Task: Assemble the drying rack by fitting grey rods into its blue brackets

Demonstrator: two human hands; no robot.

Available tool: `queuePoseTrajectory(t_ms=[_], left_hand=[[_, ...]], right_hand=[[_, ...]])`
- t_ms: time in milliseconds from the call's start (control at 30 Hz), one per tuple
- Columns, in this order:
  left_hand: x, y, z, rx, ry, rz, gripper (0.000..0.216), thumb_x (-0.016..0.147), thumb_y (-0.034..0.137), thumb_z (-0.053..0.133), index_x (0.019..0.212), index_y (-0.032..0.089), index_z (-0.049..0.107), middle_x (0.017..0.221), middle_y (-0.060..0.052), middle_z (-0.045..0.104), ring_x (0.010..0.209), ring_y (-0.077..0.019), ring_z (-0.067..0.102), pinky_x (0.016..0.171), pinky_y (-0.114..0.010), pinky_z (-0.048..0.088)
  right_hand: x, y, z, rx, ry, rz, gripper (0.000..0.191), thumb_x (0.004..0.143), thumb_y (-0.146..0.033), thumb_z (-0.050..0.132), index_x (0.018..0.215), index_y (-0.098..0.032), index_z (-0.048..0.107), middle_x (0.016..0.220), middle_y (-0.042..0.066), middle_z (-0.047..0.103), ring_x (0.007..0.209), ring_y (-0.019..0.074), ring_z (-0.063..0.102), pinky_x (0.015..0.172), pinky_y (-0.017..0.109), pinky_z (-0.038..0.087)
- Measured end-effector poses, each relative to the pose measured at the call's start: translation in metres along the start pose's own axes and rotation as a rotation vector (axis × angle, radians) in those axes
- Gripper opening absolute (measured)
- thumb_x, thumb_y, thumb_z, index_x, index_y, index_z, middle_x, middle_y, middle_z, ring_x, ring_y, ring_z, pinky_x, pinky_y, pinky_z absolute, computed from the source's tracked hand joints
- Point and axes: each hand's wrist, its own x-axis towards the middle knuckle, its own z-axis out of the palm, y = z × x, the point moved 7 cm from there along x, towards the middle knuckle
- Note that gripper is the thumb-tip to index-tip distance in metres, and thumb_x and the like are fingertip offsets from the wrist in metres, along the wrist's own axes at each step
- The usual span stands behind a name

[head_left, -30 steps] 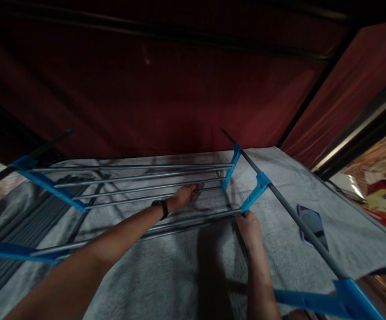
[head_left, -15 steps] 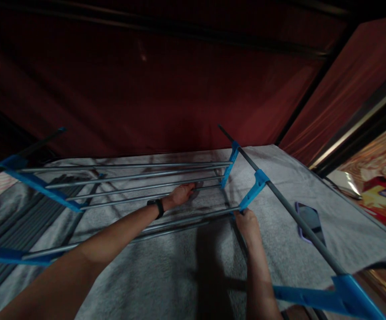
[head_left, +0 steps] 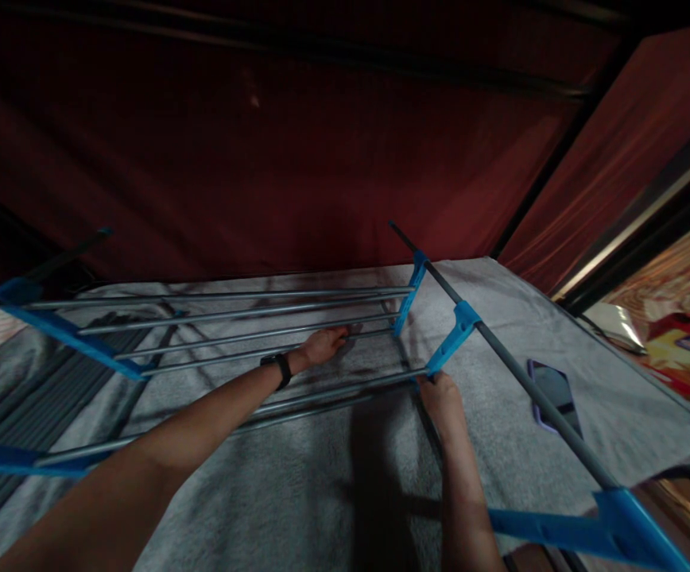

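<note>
A clothes drying rack with grey metal rods and blue plastic joints stands over a grey towel. My left hand, with a black watch on the wrist, reaches between the rods and its fingers curl on a rod of the upper tier. My right hand is closed around the near rod just below a blue joint at the rack's right side.
A dark phone lies on the towel right of the rack's grey side pole. Dark red curtains hang behind. A slatted grey surface shows at left. Colourful packages sit at far right.
The view has shifted slightly. Both hands stay on the same rods, nearly still.
</note>
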Motion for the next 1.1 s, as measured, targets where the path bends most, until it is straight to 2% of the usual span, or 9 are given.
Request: queuePoseTrajectory(t_ms=[233, 500, 633, 700, 800, 867, 900, 1000, 1100], left_hand=[[-0.002, 0.001, 0.001, -0.037, -0.01, -0.02, 0.035, 0.097, 0.026, 0.041, 0.12, 0.017, 0.064, 0.114, -0.012, 0.071, 0.1, -0.0233, 0.066, 0.093, -0.033, 0.049], [0.001, 0.007, -0.008, -0.004, -0.052, -0.019, 0.028, 0.096, 0.024, 0.043, 0.109, 0.018, 0.066, 0.103, -0.009, 0.073, 0.091, -0.0209, 0.067, 0.084, -0.03, 0.05], [-0.011, 0.02, -0.009, 0.078, -0.049, -0.038, 0.029, 0.089, 0.02, 0.055, 0.115, 0.014, 0.065, 0.117, -0.015, 0.069, 0.107, -0.0264, 0.064, 0.095, -0.036, 0.047], [-0.024, 0.041, -0.015, 0.157, -0.029, -0.009, 0.034, 0.083, 0.014, 0.06, 0.117, 0.013, 0.064, 0.122, -0.017, 0.067, 0.116, -0.029, 0.061, 0.101, -0.038, 0.044], [-0.046, 0.104, -0.04, 0.412, 0.061, 0.29, 0.034, 0.089, 0.006, 0.049, 0.118, 0.016, 0.065, 0.12, -0.015, 0.069, 0.119, -0.0264, 0.06, 0.106, -0.04, 0.041], [-0.053, 0.144, -0.071, 0.56, 0.205, 0.477, 0.035, 0.093, 0.01, 0.048, 0.124, 0.018, 0.061, 0.131, -0.014, 0.064, 0.13, -0.027, 0.052, 0.114, -0.044, 0.034], [-0.052, 0.157, -0.089, 0.613, 0.287, 0.493, 0.035, 0.095, 0.014, 0.048, 0.127, 0.018, 0.059, 0.135, -0.013, 0.061, 0.134, -0.0271, 0.048, 0.115, -0.044, 0.033], [-0.031, 0.166, -0.139, 0.677, 0.467, 0.309, 0.036, 0.099, 0.029, 0.048, 0.132, 0.016, 0.055, 0.134, -0.015, 0.061, 0.128, -0.0288, 0.053, 0.107, -0.043, 0.04], [-0.007, 0.149, -0.151, 0.667, 0.385, 0.123, 0.03, 0.1, 0.034, 0.048, 0.121, 0.017, 0.06, 0.112, -0.013, 0.069, 0.103, -0.0257, 0.066, 0.086, -0.036, 0.049]], right_hand=[[0.0, 0.0, 0.001, -0.025, -0.002, -0.01, 0.034, 0.096, -0.035, 0.042, 0.105, -0.015, 0.068, 0.104, 0.018, 0.073, 0.103, 0.0262, 0.069, 0.075, 0.029, 0.044], [0.001, 0.001, 0.002, -0.056, -0.019, 0.005, 0.036, 0.096, -0.036, 0.042, 0.107, -0.013, 0.068, 0.106, 0.019, 0.073, 0.105, 0.0273, 0.068, 0.077, 0.03, 0.045], [0.001, 0.0, 0.002, -0.055, -0.019, 0.011, 0.036, 0.096, -0.035, 0.042, 0.108, -0.013, 0.068, 0.107, 0.019, 0.073, 0.105, 0.0272, 0.069, 0.076, 0.03, 0.045], [0.0, -0.001, 0.002, -0.054, -0.017, 0.006, 0.035, 0.095, -0.033, 0.043, 0.109, -0.013, 0.068, 0.105, 0.018, 0.073, 0.103, 0.0264, 0.069, 0.075, 0.029, 0.045], [-0.001, -0.004, 0.001, -0.059, -0.016, -0.004, 0.032, 0.094, -0.031, 0.045, 0.108, -0.014, 0.069, 0.102, 0.017, 0.074, 0.101, 0.0256, 0.07, 0.074, 0.029, 0.045], [-0.001, -0.004, 0.001, -0.068, -0.016, -0.005, 0.033, 0.095, -0.03, 0.044, 0.107, -0.013, 0.069, 0.102, 0.017, 0.073, 0.1, 0.0256, 0.069, 0.075, 0.029, 0.045], [-0.001, -0.005, 0.001, -0.072, -0.015, -0.005, 0.033, 0.095, -0.03, 0.043, 0.107, -0.013, 0.069, 0.102, 0.017, 0.073, 0.101, 0.0256, 0.069, 0.076, 0.029, 0.045], [-0.001, -0.005, 0.002, -0.08, -0.009, -0.006, 0.035, 0.095, -0.03, 0.043, 0.111, -0.012, 0.068, 0.102, 0.018, 0.073, 0.101, 0.0259, 0.069, 0.078, 0.03, 0.046], [-0.001, -0.004, 0.004, -0.075, 0.001, -0.024, 0.036, 0.096, -0.03, 0.042, 0.111, -0.011, 0.068, 0.101, 0.018, 0.073, 0.1, 0.0264, 0.069, 0.08, 0.031, 0.046]])
